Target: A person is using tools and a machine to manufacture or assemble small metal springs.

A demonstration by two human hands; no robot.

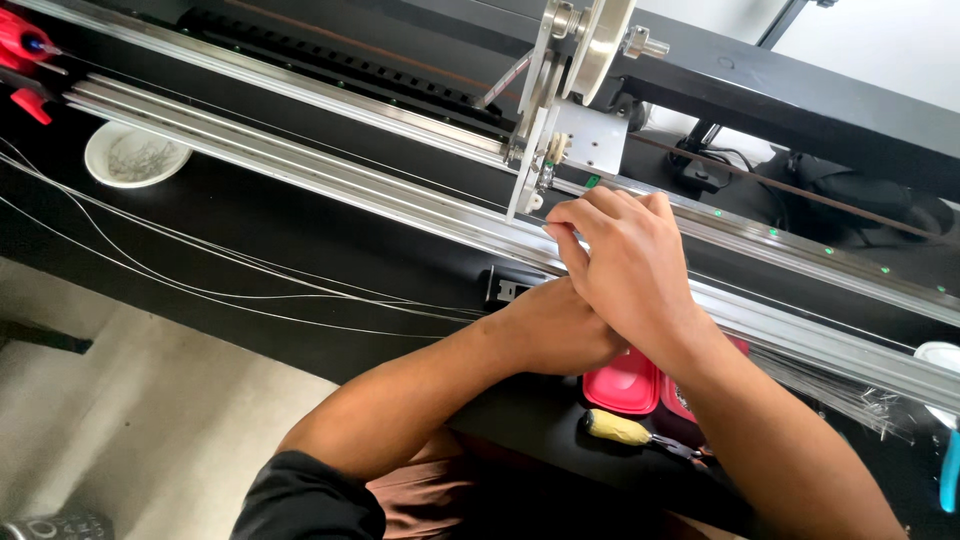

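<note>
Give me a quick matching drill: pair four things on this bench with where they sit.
Things:
1. white bowl
2. yellow-handled tool
3. red box
4. right hand

Places:
A. on the silver rail, under the metal carriage
B. far left, beyond the thin wires
C. near edge of the bench, in front of the red box
D. just below the crossed wrists

Pairs: 1-B, 2-C, 3-D, 4-A

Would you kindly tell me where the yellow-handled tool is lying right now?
The yellow-handled tool lies on the black bench's near edge, just below the red container, under the right hand's forearm.
</note>
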